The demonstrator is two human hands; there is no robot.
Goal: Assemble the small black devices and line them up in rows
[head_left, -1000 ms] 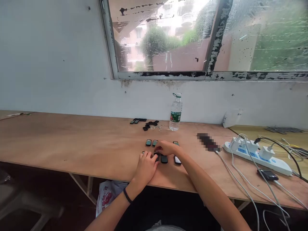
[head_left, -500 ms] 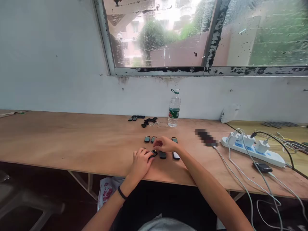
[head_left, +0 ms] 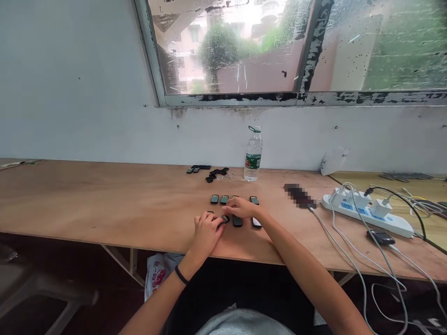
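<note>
My left hand is closed around a small black rectangular case, tilted up off the tabletop, with a bit of yellow showing on it. Over the case's far edge, my right hand has its fingertips pinched together; whatever is between them is too small to make out. Similar black cases with grey faces lie around the hands: one at the upper left, another beside it and one farther right. A dark case and a white-faced case lie nearer me. Part of another is hidden behind my left fingers.
Black parts and tiny silvery pieces are piled near the wall, beside a water bottle. To the right lie a blurred-out phone-like object, a white power strip, a black device and trailing white cables.
The view has tipped slightly. Both hands stay at the same spot, and the case in my left hand has turned a little, showing more of its face.
</note>
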